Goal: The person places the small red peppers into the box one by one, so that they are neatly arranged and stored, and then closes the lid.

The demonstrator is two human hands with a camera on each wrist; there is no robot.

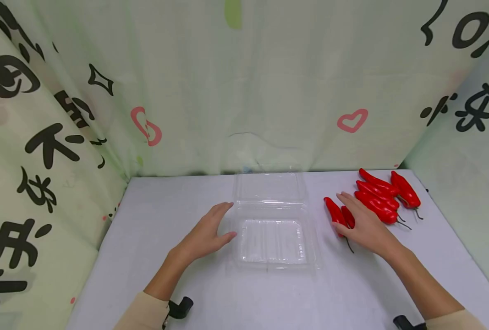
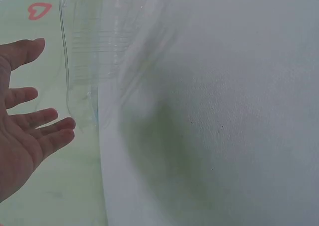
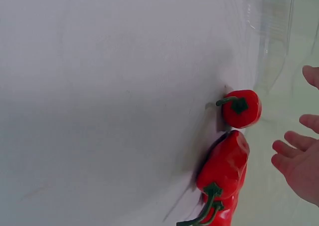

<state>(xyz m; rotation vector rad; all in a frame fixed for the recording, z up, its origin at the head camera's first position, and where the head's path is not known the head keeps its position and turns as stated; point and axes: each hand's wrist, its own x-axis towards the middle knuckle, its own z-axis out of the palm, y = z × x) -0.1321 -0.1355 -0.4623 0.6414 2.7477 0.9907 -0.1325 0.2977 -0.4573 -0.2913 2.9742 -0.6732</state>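
Observation:
A clear plastic container (image 1: pixel 273 263) lies on the white table with its hinged lid (image 1: pixel 271 187) folded back. To its left my left hand (image 1: pixel 205 236) is held with fingers extended and thumb apart, gripping nothing; the left wrist view also shows the spread fingers (image 2: pixel 42 136) near the container (image 2: pixel 99 46). My right hand (image 1: pixel 365 229) is over a red pepper (image 1: pixel 334 211) and partly hides a second one (image 1: pixel 348 217). Its fingers look straight; the right wrist view shows the hand (image 3: pixel 301 161) apart from the peppers (image 3: pixel 241 109).
Several more red peppers (image 1: pixel 378 208) with green stems lie grouped right of my right hand, near the table's back right corner. Patterned pale green curtains (image 1: pixel 248 91) stand behind the table and along both sides.

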